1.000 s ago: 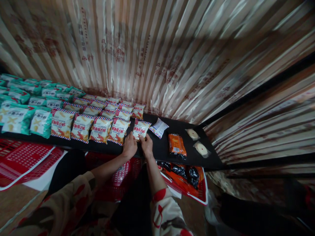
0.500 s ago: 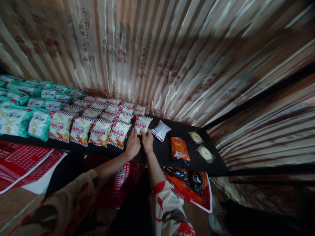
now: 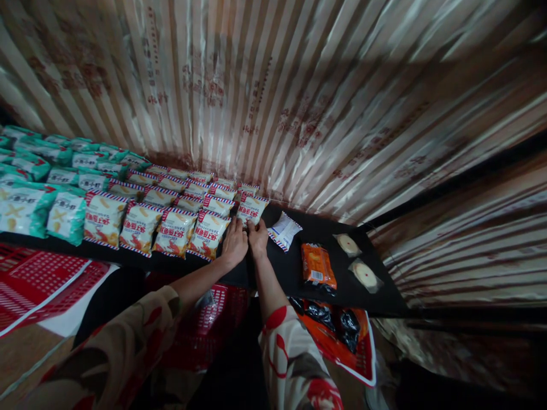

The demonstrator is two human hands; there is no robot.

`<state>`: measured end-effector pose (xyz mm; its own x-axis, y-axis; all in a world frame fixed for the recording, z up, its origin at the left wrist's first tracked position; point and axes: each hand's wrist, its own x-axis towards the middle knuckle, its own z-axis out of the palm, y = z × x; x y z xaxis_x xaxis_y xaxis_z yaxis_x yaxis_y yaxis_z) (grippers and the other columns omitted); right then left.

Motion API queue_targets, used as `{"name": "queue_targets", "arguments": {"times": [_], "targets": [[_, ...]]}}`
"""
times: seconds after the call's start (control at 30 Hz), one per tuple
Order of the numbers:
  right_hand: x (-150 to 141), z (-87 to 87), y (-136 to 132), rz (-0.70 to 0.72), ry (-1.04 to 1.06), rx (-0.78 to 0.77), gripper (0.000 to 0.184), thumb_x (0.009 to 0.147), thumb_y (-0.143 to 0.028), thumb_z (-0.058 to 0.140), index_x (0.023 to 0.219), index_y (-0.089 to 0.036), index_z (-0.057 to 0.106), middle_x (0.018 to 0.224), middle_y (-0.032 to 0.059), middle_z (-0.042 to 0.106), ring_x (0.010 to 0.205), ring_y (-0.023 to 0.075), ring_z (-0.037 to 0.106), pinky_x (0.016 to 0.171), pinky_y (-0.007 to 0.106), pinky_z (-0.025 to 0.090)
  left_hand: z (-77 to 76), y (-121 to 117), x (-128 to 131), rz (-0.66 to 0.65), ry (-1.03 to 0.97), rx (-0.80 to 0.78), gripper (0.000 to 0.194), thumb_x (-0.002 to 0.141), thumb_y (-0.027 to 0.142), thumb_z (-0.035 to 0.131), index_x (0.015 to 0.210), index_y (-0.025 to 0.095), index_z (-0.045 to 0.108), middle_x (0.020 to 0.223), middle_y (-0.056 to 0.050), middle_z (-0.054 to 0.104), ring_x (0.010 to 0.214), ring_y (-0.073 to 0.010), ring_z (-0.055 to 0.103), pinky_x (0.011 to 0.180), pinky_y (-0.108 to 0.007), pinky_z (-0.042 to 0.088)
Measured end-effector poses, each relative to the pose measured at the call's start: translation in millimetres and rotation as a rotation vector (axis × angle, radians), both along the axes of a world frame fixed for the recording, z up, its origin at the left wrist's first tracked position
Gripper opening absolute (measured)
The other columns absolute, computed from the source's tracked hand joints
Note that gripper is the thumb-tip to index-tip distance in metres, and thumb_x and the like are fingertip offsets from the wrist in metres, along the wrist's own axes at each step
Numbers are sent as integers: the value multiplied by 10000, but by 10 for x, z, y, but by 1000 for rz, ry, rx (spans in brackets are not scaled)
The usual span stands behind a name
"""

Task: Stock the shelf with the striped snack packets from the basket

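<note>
The left hand (image 3: 235, 242) and right hand (image 3: 258, 239) together grip a snack packet (image 3: 250, 210) by its near edge. An orange packet (image 3: 318, 266) lies to their right.

A puffed, white-and-yellow plastic snack packet (image 3: 253, 209) with red print and a striped end sits slightly askew toward the black tabletop's (image 3: 277, 275) far edge.

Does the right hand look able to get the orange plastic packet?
Probably yes: nothing seems to block the right hand from the orange plastic packet, though its fingers are at a small white, red-printed snack bag.
</note>
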<state>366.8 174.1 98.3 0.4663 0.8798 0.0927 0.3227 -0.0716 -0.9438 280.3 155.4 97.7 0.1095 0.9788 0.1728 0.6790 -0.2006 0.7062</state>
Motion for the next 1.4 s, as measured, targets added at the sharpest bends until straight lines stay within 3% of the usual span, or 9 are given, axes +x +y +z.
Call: {"name": "queue_targets", "arguments": {"times": [0.5, 0.67, 0.93, 1.2, 1.4], "targets": [[11, -138, 104, 13, -122, -18, 492, 801, -403, 463, 1243, -186, 474, 1020, 77, 661, 854, 194, 619, 762, 303, 467, -16, 4, -18, 4, 6, 15, 462, 843, 152, 355, 1292, 75, 433, 1443, -135, 336, 1325, -264, 309, 1098, -419, 282], [-21, -146, 132, -51, -184, 24, 564, 779, -377, 483, 1294, -155, 428, 1093, 107, 631, 921, 205, 609, 795, 300, 459, -27, 20, -47, -11, -2, 11, 449, 858, 158, 327, 1280, 66, 449, 1424, -139, 368, 1321, -249, 322, 1105, -403, 269], [-3, -164, 169, 44, -103, 17, 469, 802, -364, 441, 1235, -198, 511, 995, 57, 676, 833, 169, 625, 777, 294, 474, -16, 10, -21, 37, 2, 31, 438, 896, 251, 339, 1285, 84, 451, 1409, -133, 394, 1300, -256, 356, 1092, -416, 278], [3, -142, 178, 66, -96, 26, 414, 828, -364, 416, 1163, -181, 577, 1115, 77, 646, 975, 186, 605, 882, 317, 444, 29, -29, -21, 45, 34, 29, 444, 903, 254, 328, 1278, 57, 458, 1429, -158, 351, 1302, -282, 344, 1088, -421, 274], [-13, -153, 178, 77, -173, -33, 476, 844, -370, 398, 1264, -170, 500, 1085, 104, 654, 961, 213, 617, 866, 347, 457, 38, -29, -39, 31, 25, 27, 447, 903, 253, 320, 1276, 47, 455, 1434, -158, 342, 1315, -275, 326, 1097, -415, 262]]}}
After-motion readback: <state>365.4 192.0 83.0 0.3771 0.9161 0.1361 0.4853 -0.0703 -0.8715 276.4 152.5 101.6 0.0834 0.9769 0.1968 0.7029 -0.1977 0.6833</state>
